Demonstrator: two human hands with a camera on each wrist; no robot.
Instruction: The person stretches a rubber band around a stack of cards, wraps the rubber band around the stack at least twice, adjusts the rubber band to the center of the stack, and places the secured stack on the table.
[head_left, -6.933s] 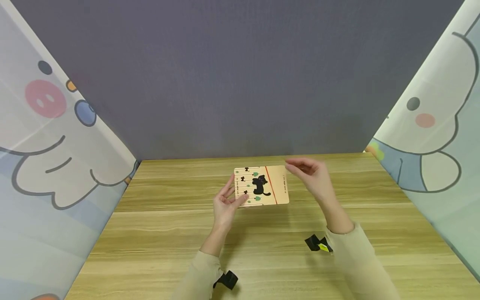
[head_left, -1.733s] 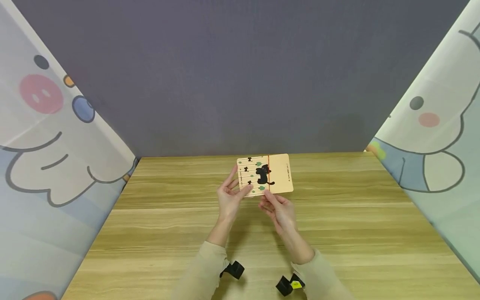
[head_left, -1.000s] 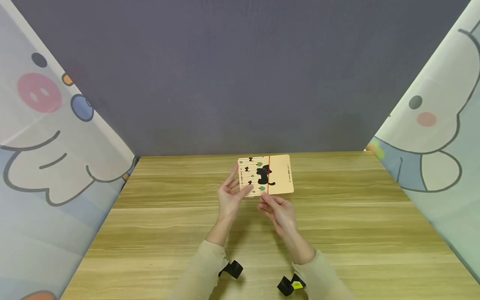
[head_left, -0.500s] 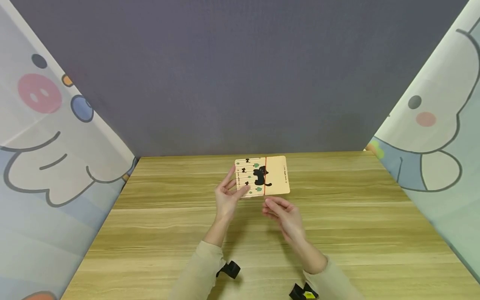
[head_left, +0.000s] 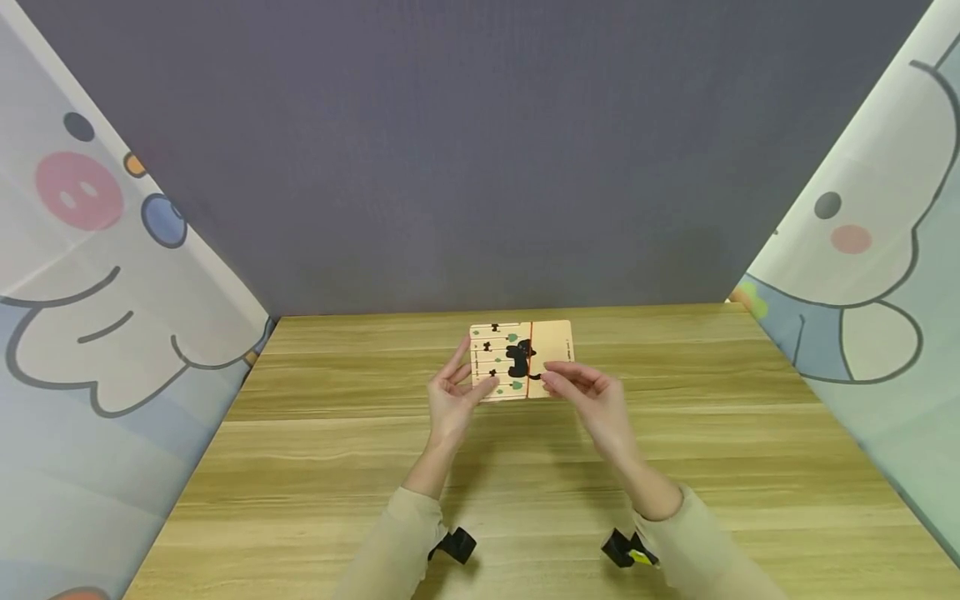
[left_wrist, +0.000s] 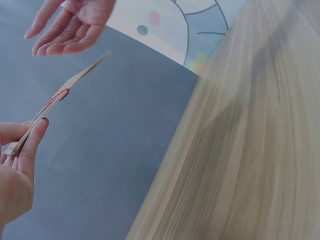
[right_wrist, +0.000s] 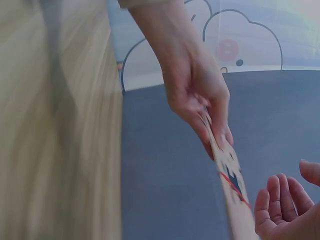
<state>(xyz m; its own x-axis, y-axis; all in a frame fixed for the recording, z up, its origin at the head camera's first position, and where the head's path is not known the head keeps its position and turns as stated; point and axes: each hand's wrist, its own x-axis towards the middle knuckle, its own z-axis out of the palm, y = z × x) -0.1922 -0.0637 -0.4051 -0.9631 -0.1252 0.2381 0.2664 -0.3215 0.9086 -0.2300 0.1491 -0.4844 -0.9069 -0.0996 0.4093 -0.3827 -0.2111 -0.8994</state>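
Observation:
My left hand pinches the left end of a thin cream notebook, thumb on the cover and fingers behind. Its cover has a black cat, small bows and green leaves. A red elastic band runs straight across it, over the cat's head. Seen edge-on in the left wrist view, the notebook shows several thin layers, with the band bunched at its edge. My right hand overlaps the lower right of the cover in the head view. Both wrist views show that hand apart from the notebook, fingers loosely bent, holding nothing.
A wooden table lies below, with a grey panel upright at its back edge. Cartoon-printed cloths hang at both sides. Black camera mounts sit at both wrists.
The band, slanted right of the cat at first, now lies straight over its head. My right hand held it at the lower edge, let go, then rose rightward over the cover.

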